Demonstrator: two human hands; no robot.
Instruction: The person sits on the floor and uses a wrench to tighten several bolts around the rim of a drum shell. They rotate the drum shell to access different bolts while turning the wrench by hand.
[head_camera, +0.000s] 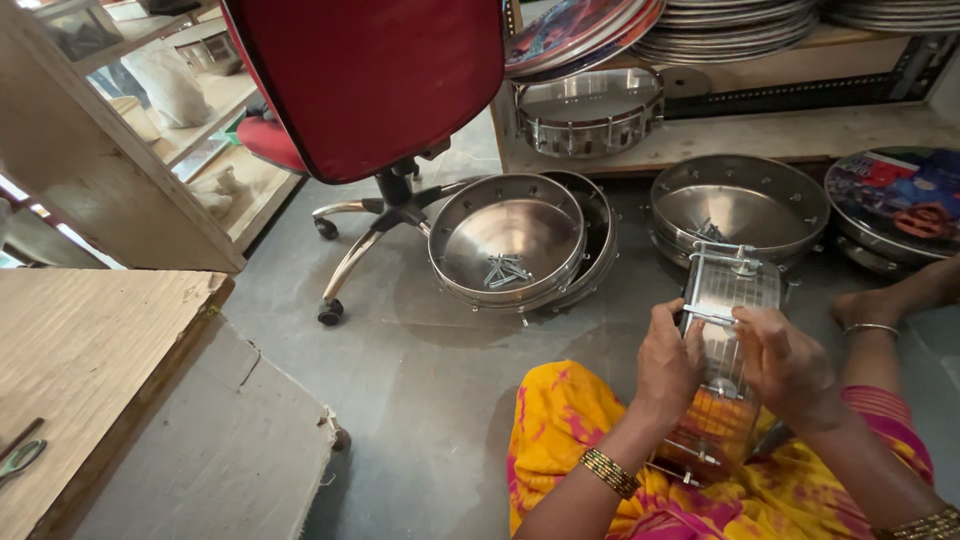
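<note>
I sit on the floor with a shiny metal frame (727, 290), a narrow rectangular rack of thin wires and cross bars, resting on my lap and pointing away from me. My left hand (668, 362) grips its left side, thumb on a cross bar. My right hand (785, 362) holds the right side, fingers curled over the same bar. Just beyond the frame stands a steel bowl (740, 208) with small metal parts inside. To its left a stack of steel bowls (508, 238) holds a heap of screws (505, 270).
A red office chair (370, 90) on castors stands at the back left. A wooden shelf (760, 135) carries a steel drum shell (588, 110) and stacked discs. A printed disc (895, 195) lies at the right. A wooden board (90, 350) with scissors (20, 455) is at the left.
</note>
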